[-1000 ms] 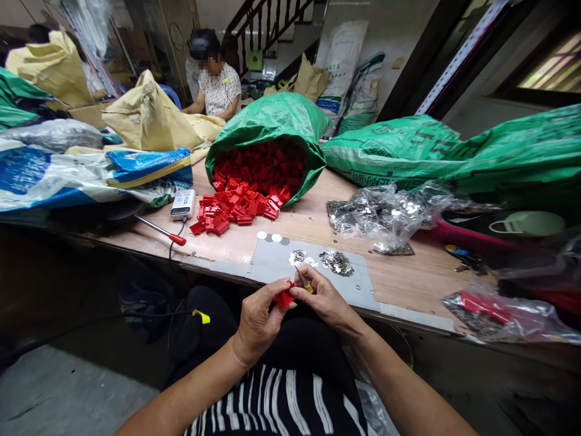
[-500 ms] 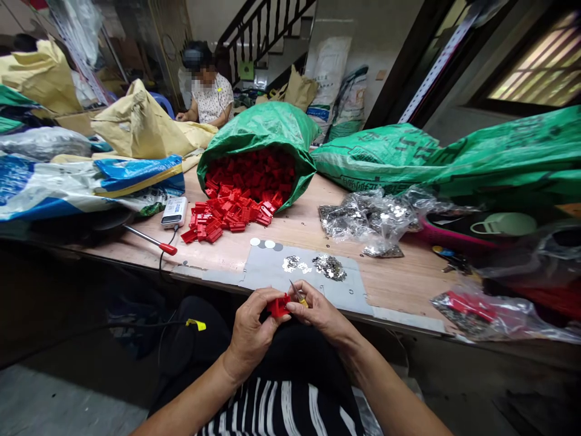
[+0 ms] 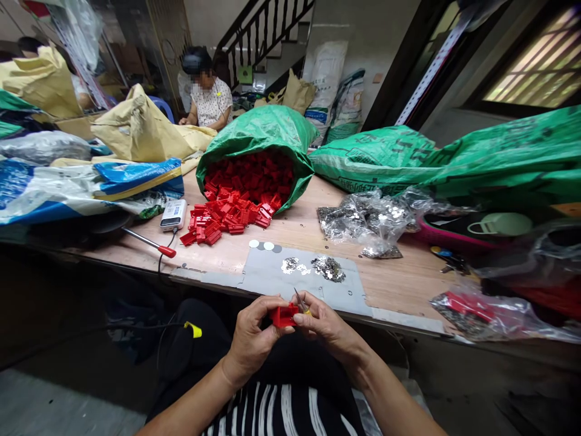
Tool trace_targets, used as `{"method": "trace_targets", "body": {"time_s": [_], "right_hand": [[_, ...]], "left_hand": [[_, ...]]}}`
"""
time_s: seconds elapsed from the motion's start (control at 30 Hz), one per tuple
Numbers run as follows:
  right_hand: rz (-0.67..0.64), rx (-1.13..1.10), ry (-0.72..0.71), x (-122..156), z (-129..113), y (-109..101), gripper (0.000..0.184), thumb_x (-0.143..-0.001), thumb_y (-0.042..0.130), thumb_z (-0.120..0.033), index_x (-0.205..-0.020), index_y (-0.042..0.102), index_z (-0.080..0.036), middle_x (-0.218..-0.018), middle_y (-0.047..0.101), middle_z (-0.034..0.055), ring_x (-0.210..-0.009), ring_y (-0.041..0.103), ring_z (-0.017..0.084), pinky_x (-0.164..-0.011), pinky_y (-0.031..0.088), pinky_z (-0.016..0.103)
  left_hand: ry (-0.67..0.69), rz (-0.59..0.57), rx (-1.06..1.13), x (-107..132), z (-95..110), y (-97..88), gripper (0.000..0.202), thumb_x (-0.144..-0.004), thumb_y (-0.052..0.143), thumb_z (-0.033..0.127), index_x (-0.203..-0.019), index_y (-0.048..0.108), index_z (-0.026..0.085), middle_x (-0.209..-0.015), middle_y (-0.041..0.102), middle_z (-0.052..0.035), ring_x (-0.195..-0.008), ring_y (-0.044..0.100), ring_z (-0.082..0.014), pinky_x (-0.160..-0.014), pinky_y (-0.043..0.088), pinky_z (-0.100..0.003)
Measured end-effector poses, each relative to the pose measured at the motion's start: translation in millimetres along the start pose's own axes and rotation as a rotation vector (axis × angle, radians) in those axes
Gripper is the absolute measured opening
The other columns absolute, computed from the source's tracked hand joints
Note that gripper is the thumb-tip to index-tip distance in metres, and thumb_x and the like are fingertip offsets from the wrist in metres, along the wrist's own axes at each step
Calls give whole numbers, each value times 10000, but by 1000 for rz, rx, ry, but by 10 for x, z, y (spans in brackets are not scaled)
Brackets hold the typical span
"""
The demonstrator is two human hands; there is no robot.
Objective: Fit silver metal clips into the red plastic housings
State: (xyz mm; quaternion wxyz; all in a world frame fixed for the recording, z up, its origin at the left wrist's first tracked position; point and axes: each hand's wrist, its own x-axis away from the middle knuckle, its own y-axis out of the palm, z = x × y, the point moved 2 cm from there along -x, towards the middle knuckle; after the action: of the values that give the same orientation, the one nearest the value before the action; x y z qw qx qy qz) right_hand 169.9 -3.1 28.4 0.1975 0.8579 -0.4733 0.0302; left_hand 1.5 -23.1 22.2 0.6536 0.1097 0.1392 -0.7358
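Note:
Above my lap, at the table's front edge, my left hand (image 3: 256,332) pinches a small red plastic housing (image 3: 284,315) between thumb and fingers. Its hollow side faces me. My right hand (image 3: 321,321) is closed around a slim pointed metal tool with a yellow grip (image 3: 302,303), its tip pointing up and away from the housing. The right thumb touches the housing's right end. On the grey mat (image 3: 263,272) just beyond lie a small pile of shiny metal pieces (image 3: 290,264) and a larger, darker pile (image 3: 328,268).
Red housings (image 3: 227,212) spill from a green sack (image 3: 258,127) behind the mat. Bags of metal pieces (image 3: 363,218) lie right of it. A red-handled rod (image 3: 149,241) and a white power bank (image 3: 173,215) are at left. Another person (image 3: 211,100) sits across the table.
Both hands have shifted slightly right and down with the red housing. The housing is turned so more of its hollow side shows. The pointed tool stays in my right hand.

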Motion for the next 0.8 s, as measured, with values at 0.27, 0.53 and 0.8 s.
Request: {"method": "trace_targets", "body": {"time_s": [0.27, 0.53, 0.8], "right_hand": [[-3, -90, -13, 20, 121, 74, 402, -716, 738, -446, -875, 457, -206, -669, 391, -72, -512, 258, 47, -466, 190, 189], [167, 360, -93, -216, -80, -156, 312, -819, 593, -496, -926, 514, -214, -681, 499, -47, -508, 366, 77, -476, 274, 207], [422, 1311, -355, -604, -338, -559, 120, -853, 535, -191, -908, 641, -206, -913, 638, 50, -838, 580, 183, -783, 428, 319]], "left_hand": [[-218, -2, 365, 11, -144, -21, 293, -652, 797, 193, -931, 707, 181, -977, 720, -68, -1082, 620, -256, -955, 476, -351], [-446, 262, 718, -58, -195, -32, 326, -644, 798, 180, -934, 649, 170, -882, 710, -12, -821, 670, -136, -806, 520, -244], [-529, 220, 810, -63, -150, -53, 391, -721, 758, 230, -1063, 575, 182, -943, 679, -39, -888, 668, -182, -871, 529, -385]]}}
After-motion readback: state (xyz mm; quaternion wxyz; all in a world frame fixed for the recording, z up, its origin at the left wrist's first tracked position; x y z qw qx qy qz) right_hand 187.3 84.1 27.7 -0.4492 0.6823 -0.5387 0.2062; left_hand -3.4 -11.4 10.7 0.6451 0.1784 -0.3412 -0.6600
